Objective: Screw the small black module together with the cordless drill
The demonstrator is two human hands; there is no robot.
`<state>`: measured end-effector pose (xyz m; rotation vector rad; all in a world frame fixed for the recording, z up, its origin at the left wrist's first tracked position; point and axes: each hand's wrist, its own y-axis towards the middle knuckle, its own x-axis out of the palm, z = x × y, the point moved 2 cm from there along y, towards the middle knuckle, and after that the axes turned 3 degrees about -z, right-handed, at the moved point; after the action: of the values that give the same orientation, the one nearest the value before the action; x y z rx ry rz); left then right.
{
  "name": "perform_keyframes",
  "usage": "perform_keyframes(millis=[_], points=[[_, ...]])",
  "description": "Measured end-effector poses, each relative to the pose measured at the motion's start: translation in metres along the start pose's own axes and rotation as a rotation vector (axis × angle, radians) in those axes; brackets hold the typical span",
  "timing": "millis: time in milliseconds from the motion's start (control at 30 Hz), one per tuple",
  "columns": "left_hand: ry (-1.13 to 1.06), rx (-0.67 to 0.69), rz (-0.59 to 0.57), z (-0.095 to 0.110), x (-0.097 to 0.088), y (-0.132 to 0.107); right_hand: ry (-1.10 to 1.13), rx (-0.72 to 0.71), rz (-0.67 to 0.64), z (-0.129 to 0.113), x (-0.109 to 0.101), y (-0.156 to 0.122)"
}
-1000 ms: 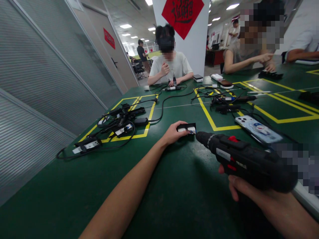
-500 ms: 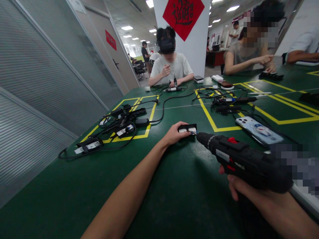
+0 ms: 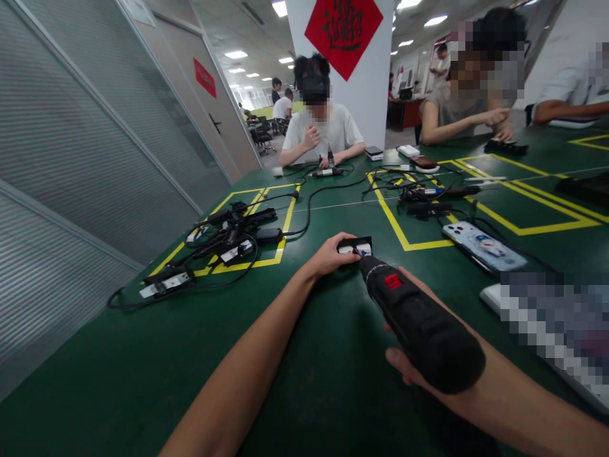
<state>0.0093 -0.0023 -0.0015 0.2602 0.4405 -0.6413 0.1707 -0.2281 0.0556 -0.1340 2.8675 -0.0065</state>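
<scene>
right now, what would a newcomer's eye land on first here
Most likely the bulky black power drill with a red top button, right of centre in the foreground, held in the right grip. It points at the small black box with white parts, held by the left grip near the centre. Next comes the large red diamond-shaped sign, high on the white pillar.

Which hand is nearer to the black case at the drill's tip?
Left. The left hand grips the case at its left end; the right hand, holding the drill, is apart from it, lower right in view.
</scene>
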Motion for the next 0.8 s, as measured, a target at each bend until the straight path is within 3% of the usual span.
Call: perform_keyframes(millis=[300, 467, 800], points=[[-0.013, 0.009, -0.034, -0.003, -0.002, 0.0, -0.11, 0.074, -0.053, -0.004, -0.025, -0.007], [-0.033, 0.005, -0.041, -0.003, -0.002, 0.001, -0.086, 0.113, 0.042, 0.008, -0.028, -0.01], [-0.009, 0.004, -0.034, -0.004, -0.003, 0.002, -0.008, 0.245, -0.15, 0.008, -0.033, -0.012]])
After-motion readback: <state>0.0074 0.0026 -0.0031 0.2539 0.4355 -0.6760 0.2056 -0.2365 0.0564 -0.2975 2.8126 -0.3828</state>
